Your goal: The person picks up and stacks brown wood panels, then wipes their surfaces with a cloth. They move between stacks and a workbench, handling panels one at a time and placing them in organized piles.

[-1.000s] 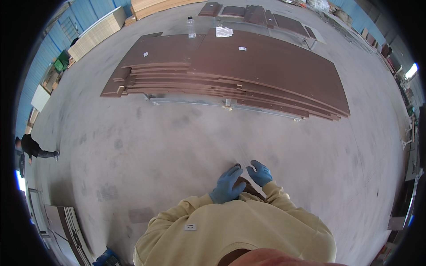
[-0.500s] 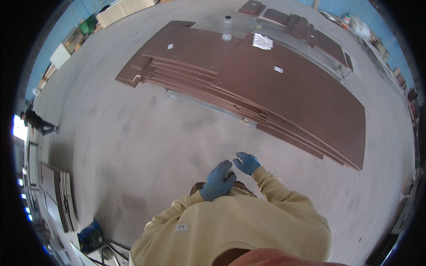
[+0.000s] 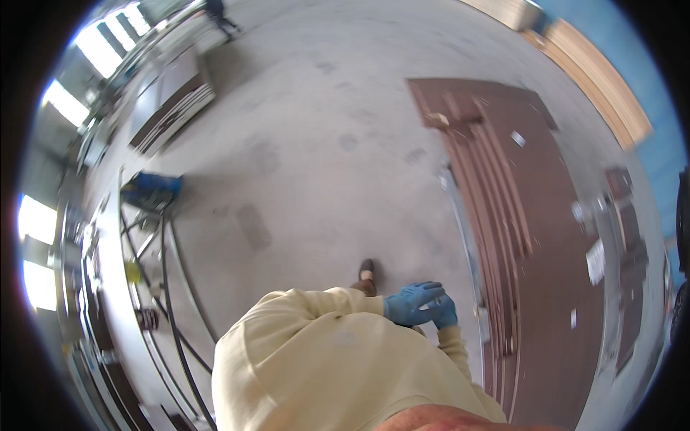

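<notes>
Both hands wear blue gloves and meet in front of my body, low in the picture. My left hand [image 3: 408, 304] reaches across to the right with its fingers stretched out, touching or just over the other hand. Partly behind it is my right hand [image 3: 445, 313], its fingers mostly hidden. A small pale patch shows between the gloves, too blurred to make out. To the right of my hands lies a large stack of brown panels [image 3: 553, 287] with narrow brown strips [image 3: 496, 215] along its near side.
At left stands a dark metal frame [image 3: 169, 276] with a blue bag [image 3: 152, 189] on it. Farther back are stacked panels [image 3: 172, 97] and a person [image 3: 218, 16]. One of my shoes [image 3: 367, 266] shows on the grey floor. Long pale boards [image 3: 598, 79] lie at the far right.
My view has swung left, so the brown panels now lie on my right and the metal frame shows more. My hands, slightly apart before, have come together.
</notes>
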Demonstrator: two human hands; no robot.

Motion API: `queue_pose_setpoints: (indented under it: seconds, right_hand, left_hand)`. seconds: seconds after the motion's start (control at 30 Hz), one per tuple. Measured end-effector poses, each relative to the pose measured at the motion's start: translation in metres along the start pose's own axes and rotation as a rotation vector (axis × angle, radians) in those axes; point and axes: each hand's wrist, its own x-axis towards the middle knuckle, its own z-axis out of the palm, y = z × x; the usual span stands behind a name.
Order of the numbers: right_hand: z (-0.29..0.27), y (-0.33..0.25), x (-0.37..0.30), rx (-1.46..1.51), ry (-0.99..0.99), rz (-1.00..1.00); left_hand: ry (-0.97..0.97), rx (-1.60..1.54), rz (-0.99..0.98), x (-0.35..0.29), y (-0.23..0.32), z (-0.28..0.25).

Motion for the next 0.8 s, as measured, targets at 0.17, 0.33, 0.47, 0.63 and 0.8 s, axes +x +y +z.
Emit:
queue_pose_setpoints:
  seconds: [0.17,0.33,0.47,0.63,0.8]
  right_hand:
    - [-0.003,-0.04,0.134,-0.182,0.057,0.19]
    - [0.004,-0.094,0.277,-0.187,0.051,0.167]
    - [0.011,-0.13,0.395,-0.303,0.002,0.12]
    - [0.021,-0.159,0.577,-0.261,-0.079,0.048]
    - [0.048,-0.249,0.775,-0.338,-0.195,-0.045]
  left_hand:
    - [0.07,0.035,-0.076,0.064,-0.072,-0.134]
    - [0.104,-0.013,-0.215,0.117,-0.135,-0.238]
    - [0.096,0.07,-0.158,0.164,-0.189,-0.306]
    - [0.132,0.023,-0.316,0.243,-0.261,-0.421]
    - [0.365,0.182,-0.28,0.329,-0.306,-0.559]
